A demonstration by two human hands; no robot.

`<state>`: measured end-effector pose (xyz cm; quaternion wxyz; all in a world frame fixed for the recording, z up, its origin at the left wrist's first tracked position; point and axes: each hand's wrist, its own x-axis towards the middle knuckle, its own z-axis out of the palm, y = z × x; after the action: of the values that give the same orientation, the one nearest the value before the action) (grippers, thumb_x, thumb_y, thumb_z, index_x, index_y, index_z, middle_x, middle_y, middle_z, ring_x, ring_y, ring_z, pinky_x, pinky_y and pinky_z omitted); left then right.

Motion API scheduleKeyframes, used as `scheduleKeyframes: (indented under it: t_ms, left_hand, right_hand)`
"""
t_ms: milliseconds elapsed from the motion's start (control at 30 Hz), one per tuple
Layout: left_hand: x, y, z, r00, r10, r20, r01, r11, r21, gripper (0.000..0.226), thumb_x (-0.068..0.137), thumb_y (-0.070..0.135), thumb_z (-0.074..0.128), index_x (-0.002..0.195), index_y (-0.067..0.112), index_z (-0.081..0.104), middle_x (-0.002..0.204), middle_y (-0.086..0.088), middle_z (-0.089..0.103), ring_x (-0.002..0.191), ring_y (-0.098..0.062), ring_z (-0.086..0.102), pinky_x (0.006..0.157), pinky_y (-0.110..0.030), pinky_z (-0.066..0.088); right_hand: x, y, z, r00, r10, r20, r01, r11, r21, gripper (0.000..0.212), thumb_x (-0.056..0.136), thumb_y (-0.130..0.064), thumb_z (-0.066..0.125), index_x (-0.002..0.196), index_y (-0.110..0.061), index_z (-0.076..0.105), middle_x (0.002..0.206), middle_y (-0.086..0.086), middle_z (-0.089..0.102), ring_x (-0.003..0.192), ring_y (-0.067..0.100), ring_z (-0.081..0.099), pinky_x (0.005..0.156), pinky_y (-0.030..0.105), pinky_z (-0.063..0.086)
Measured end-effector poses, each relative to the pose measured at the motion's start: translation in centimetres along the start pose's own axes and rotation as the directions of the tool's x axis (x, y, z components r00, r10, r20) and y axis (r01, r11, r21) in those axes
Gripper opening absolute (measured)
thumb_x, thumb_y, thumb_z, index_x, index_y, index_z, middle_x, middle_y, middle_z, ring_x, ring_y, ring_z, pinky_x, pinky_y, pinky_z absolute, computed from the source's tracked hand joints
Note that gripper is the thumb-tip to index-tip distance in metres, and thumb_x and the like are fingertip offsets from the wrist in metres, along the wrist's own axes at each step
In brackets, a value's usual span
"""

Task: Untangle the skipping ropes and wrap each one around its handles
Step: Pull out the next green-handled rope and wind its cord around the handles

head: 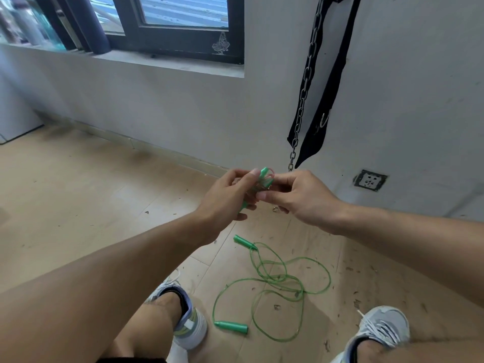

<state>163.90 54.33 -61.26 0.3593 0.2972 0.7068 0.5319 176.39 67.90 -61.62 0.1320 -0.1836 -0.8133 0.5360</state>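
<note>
Both hands work the first rope [263, 179]: left hand [230, 195] grips its paired handles, right hand [301, 197] pinches the last coil, so I'd keep tension and tuck the end under, leaving the second rope [272, 281] loose on the floor [78, 205].

Skipping ropes: two; I count one bundle [262, 180] in my hands and one loose rope [272, 281] on the floor.
Green handles on the floor: two, the far handle [244, 241] and the near handle [231, 326].
My hands: two, left hand [227, 197] and right hand [303, 199].
Shoes: two, left shoe [190, 326] and right shoe [379, 328].
Chains: one chain [305, 87].
Wall sockets: one socket [369, 180].
</note>
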Motion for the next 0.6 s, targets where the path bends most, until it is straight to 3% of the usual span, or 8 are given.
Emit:
scheduleKeyframes:
  t_ms: [133,233,400,600]
  left_hand:
    - [0.1,0.5,0.0,0.998,-0.045,-0.039,0.039,0.990,-0.132,0.033,0.099,0.047,0.053,0.117,0.022,0.066,0.105,-0.010,0.069,0.086,-0.021,0.062,0.076,-0.037,0.047]
    - [0.2,0.7,-0.1,0.995,-0.084,-0.055,0.072,0.979,-0.193,0.036,0.099,0.047,0.053,0.118,0.019,0.066,0.104,-0.011,0.071,0.086,-0.021,0.061,0.076,-0.037,0.044]
    - [0.4,0.8,0.1,0.991,-0.132,-0.030,0.119,0.959,-0.258,0.040,0.099,0.048,0.053,0.117,0.016,0.069,0.096,-0.008,0.072,0.081,-0.021,0.061,0.074,-0.038,0.045]
    - [0.1,0.9,0.0,0.986,-0.158,0.055,0.167,0.948,-0.272,0.039,0.099,0.045,0.054,0.116,0.013,0.068,0.095,-0.009,0.071,0.078,-0.020,0.059,0.074,-0.037,0.044]
  right_hand:
    - [0.5,0.1,-0.2,0.992,0.070,-0.105,-0.049,0.979,0.196,0.036,0.085,-0.015,0.080,0.120,-0.017,0.074,0.077,-0.002,0.071,0.064,0.010,0.057,0.064,0.028,0.052]
    - [0.8,-0.1,-0.6,0.974,0.103,-0.201,-0.045,0.961,0.273,0.032,0.085,-0.013,0.080,0.116,-0.013,0.075,0.094,0.006,0.078,0.072,0.016,0.069,0.071,0.029,0.059]
    - [0.9,-0.6,-0.9,0.935,0.131,-0.331,-0.019,0.947,0.322,0.023,0.082,-0.013,0.083,0.102,-0.007,0.073,0.082,0.010,0.073,0.068,0.018,0.069,0.066,0.027,0.060]
    - [1.4,-0.7,-1.2,0.896,0.358,-0.263,-0.129,0.775,0.618,0.028,0.078,-0.002,0.082,0.104,-0.004,0.071,0.100,0.016,0.074,0.083,0.023,0.074,0.075,0.029,0.062]
